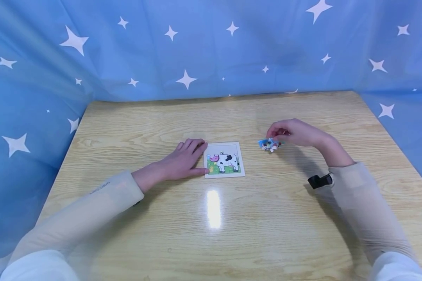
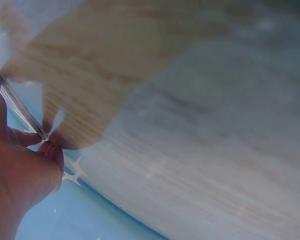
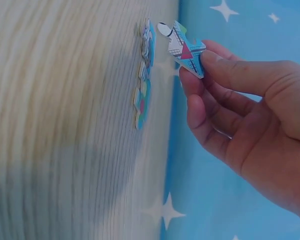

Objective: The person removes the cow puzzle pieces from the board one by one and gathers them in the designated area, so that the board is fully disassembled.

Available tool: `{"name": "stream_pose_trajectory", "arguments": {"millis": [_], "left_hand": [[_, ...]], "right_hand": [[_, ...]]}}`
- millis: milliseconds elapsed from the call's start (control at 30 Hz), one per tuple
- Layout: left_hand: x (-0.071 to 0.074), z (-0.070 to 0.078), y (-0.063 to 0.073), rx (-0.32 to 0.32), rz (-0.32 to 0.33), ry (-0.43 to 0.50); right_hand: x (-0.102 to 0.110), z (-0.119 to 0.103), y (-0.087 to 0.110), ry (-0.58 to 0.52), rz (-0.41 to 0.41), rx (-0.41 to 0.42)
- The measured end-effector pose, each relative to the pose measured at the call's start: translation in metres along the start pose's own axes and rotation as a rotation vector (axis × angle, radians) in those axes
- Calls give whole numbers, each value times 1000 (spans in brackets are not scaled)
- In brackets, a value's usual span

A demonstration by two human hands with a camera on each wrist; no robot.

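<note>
Two hands out over the table (image 1: 154, 128) in the head view, and between them, mid-frame, lies the puzzle board (image 1: 222, 148), a cow (image 1: 228, 160) across its lower part, the upper part bare. It looks near square, so no long axis to call. My left hand (image 1: 181, 160) is the nearer, thumb and forefinger spread along its left edge, touching. My right hand (image 1: 295, 132), right of centre, hangs by the loose pieces (image 1: 266, 144); the board is leftward and slightly lower in the frame, well apart.

Left wrist: far left, the board is a thin slanting strip, my fingers against it; how hard they press, I can't tell.

Right wrist, and there, upper centre: a puzzle piece (image 3: 186, 51) pinched between thumb and forefinger, long axis running upper left to lower right, knob end away from my grip.
</note>
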State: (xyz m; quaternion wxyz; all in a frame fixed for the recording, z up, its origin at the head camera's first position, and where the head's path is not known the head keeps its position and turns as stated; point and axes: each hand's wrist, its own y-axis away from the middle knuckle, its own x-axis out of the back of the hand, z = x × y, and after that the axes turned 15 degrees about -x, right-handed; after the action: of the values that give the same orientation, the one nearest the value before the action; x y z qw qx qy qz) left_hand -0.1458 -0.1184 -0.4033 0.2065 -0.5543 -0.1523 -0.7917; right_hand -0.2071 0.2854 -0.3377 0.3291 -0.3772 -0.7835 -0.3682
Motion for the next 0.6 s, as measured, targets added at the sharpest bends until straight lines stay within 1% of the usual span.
{"name": "stream_pose_trajectory", "arguments": {"millis": [233, 433, 600], "left_hand": [[1, 0, 0, 5, -9, -2], [0, 0, 0, 2, -9, -4], [0, -1, 0, 0, -4, -5]], "right_hand": [[5, 11, 4, 19, 16, -29], [6, 21, 4, 10, 8, -50], [8, 26, 6, 7, 18, -68]]}}
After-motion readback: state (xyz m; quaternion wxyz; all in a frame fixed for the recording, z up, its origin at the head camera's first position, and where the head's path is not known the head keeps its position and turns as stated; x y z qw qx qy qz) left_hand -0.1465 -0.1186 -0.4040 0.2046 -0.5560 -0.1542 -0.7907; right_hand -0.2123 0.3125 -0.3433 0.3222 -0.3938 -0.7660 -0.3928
